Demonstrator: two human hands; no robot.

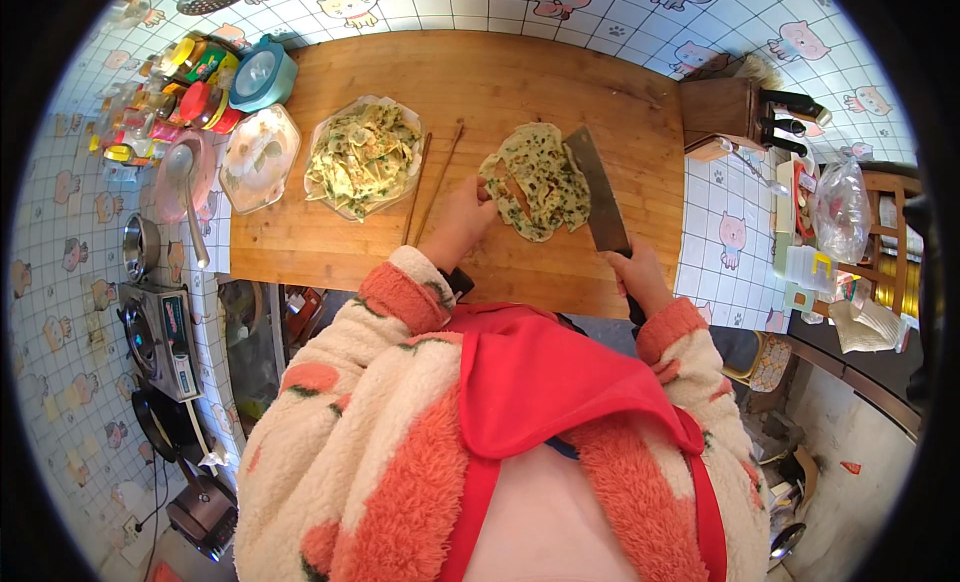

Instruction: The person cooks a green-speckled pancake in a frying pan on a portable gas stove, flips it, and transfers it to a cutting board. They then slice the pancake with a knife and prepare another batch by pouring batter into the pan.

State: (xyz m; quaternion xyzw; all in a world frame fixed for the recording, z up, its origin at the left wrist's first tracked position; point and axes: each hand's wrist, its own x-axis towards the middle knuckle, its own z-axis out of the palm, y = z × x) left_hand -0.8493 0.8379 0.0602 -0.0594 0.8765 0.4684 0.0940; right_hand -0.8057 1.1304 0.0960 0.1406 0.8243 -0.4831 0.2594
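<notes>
A thin pancake with green flecks [551,177] lies flat on the wooden board [487,79], with a torn gap towards its left side. At its left edge is my left hand [469,218], fingertips touching the rim; whether they pinch it I cannot tell. My right hand [637,271] grips the handle of a cleaver [600,188], whose blade rests along the pancake's right edge. Left of the pancake, a pair of long wooden chopsticks [436,181] lies on the board. Beyond them stands a plate [412,184] heaped with cut pancake pieces [364,158].
At the left are a floral plate [259,158], a blue-lidded container [262,76], several jars [202,106], a pink bowl with a ladle [180,169] and a gas stove [161,342]. A wooden knife block [720,109] stands right of the board, near a plastic bag [841,207].
</notes>
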